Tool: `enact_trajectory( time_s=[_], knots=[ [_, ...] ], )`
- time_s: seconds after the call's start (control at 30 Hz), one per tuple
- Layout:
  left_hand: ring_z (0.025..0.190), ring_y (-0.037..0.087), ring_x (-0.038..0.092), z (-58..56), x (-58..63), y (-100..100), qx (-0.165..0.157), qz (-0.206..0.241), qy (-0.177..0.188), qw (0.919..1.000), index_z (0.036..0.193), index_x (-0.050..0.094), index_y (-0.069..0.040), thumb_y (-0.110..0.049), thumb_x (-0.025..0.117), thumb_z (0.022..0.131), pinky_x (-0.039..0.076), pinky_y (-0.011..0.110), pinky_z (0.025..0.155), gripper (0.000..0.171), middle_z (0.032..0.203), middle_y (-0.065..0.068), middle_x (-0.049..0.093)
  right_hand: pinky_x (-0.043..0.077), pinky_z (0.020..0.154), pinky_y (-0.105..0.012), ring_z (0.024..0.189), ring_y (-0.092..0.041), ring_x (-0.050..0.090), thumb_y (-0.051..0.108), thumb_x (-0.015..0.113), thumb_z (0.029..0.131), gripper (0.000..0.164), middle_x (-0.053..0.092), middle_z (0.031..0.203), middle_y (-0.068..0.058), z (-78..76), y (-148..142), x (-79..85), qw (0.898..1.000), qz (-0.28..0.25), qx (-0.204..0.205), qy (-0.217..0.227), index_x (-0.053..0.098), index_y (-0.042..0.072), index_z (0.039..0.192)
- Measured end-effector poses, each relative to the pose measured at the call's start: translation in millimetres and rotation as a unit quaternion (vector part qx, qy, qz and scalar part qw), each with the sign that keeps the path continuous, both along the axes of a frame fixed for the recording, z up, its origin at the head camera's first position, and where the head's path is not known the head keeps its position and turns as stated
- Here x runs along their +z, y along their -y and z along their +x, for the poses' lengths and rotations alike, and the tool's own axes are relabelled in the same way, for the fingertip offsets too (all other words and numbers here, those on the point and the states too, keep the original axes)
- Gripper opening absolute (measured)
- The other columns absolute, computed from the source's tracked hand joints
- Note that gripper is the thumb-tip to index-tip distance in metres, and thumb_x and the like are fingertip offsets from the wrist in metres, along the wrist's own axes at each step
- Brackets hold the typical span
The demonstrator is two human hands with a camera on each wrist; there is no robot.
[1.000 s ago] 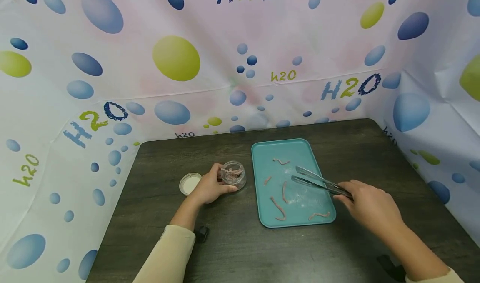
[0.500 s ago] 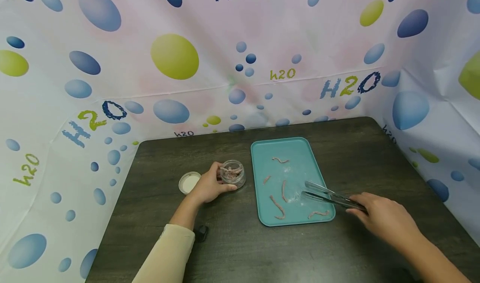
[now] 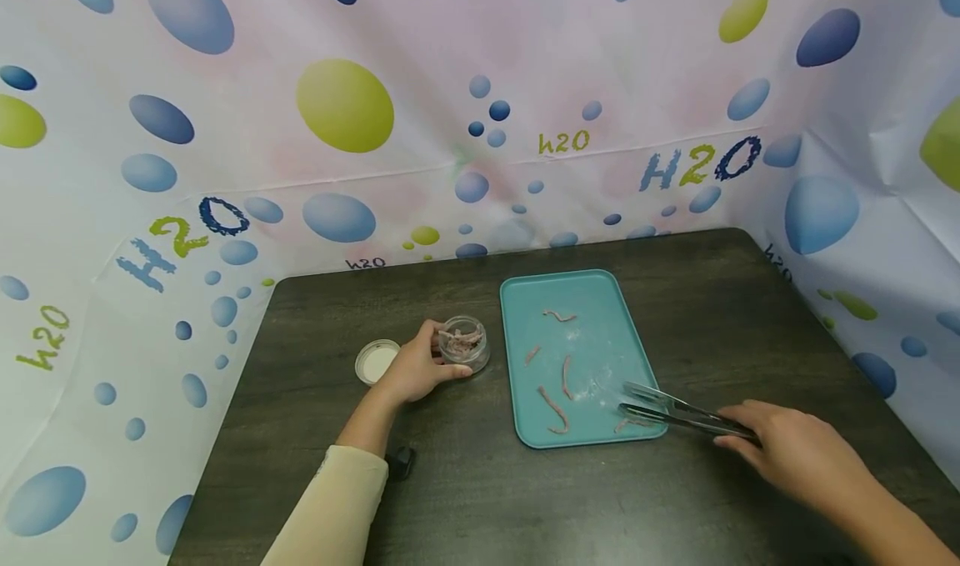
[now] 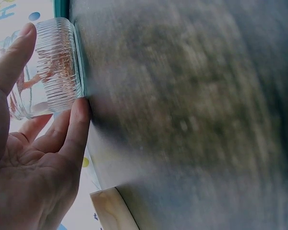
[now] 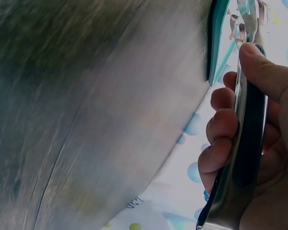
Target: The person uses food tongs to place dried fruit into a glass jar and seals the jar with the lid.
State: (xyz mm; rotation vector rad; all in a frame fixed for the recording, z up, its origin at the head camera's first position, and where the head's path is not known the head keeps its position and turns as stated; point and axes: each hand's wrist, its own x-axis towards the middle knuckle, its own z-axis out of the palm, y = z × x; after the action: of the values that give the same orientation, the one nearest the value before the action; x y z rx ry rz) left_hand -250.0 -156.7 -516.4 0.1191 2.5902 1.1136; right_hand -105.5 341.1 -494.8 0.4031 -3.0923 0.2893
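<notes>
My left hand (image 3: 420, 369) grips a small clear glass jar (image 3: 463, 349) on the dark table, thumb and fingers on opposite sides. Ribbed glass shows on this jar (image 4: 60, 62) in the left wrist view, with thin pinkish, worm-like strips inside. My right hand (image 3: 802, 451) holds metal tongs (image 3: 697, 422) with dark handles, fingers wrapped round them in the right wrist view. The tongs' spread tips hover over a strip (image 3: 639, 422) at the near right corner of the teal tray (image 3: 551, 284), partly covering it; contact cannot be told. More strips (image 3: 553, 408) lie scattered on the tray.
A round lid (image 3: 375, 362), pale inside, lies left of the jar, partly behind my left hand. A small black object (image 3: 402, 463) sits near my left forearm. The table (image 3: 465, 499) meets a bubble-print sheet (image 3: 420, 132) at the back and sides.
My right hand has moved toward the near right with the tongs, whose tips went from the tray's middle right to the strip at its near right corner. The left hand stays on the jar.
</notes>
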Motion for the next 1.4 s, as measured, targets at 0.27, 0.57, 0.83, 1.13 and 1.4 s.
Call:
enact_trajectory(
  time_s=[0.27,0.57,0.83,1.13,1.4],
  knots=[
    [0.134,0.038,0.070,-1.3,-0.7,1,0.001,-0.001,0.000,1.0000,0.160,0.036,-0.013,-0.046,0.089,0.092,0.055,0.058,0.115,0.092,0.155,0.024,0.058,0.046,0.053,-0.024,0.063,0.002,0.059,0.034,0.093,0.084,0.036,0.077,0.092,0.009,6.1,-5,-0.6,1.000,0.017,0.009,-0.014,0.082,0.015,0.112],
    [0.135,0.039,0.069,-1.7,1.4,2,0.001,0.001,-0.001,1.0000,0.160,0.036,-0.012,-0.045,0.088,0.093,0.054,0.058,0.116,0.091,0.156,0.022,0.057,0.047,0.051,-0.025,0.063,-0.004,0.063,0.035,0.094,0.083,0.029,0.076,0.090,0.011,7.6,-4,2.8,0.998,0.039,0.015,-0.036,0.084,0.019,0.106],
    [0.135,0.039,0.069,-1.5,3.1,0,0.000,0.000,0.000,1.0000,0.160,0.036,-0.013,-0.046,0.088,0.093,0.055,0.058,0.115,0.091,0.157,0.022,0.057,0.038,0.045,-0.022,0.055,0.005,0.050,0.034,0.095,0.080,0.025,0.063,0.078,0.020,12.1,-3,5.2,0.995,0.064,0.030,-0.076,0.084,0.024,0.100],
    [0.135,0.039,0.069,-0.4,2.2,0,-0.002,0.004,-0.003,1.0000,0.160,0.036,-0.012,-0.043,0.088,0.094,0.055,0.058,0.115,0.090,0.156,0.022,0.057,0.038,0.044,-0.023,0.055,0.001,0.055,0.029,0.097,0.075,0.025,0.069,0.080,0.018,13.9,-4,-0.4,0.992,0.061,0.036,-0.103,0.084,0.025,0.096],
    [0.135,0.039,0.068,1.8,2.5,-2,0.000,0.000,0.001,1.0000,0.160,0.036,-0.011,-0.043,0.087,0.094,0.055,0.057,0.115,0.089,0.156,0.022,0.057,0.042,0.046,-0.023,0.057,0.000,0.058,0.029,0.096,0.079,0.022,0.077,0.086,0.013,14.4,-4,-5.5,0.996,0.035,0.011,-0.083,0.084,0.025,0.097]
  ],
)
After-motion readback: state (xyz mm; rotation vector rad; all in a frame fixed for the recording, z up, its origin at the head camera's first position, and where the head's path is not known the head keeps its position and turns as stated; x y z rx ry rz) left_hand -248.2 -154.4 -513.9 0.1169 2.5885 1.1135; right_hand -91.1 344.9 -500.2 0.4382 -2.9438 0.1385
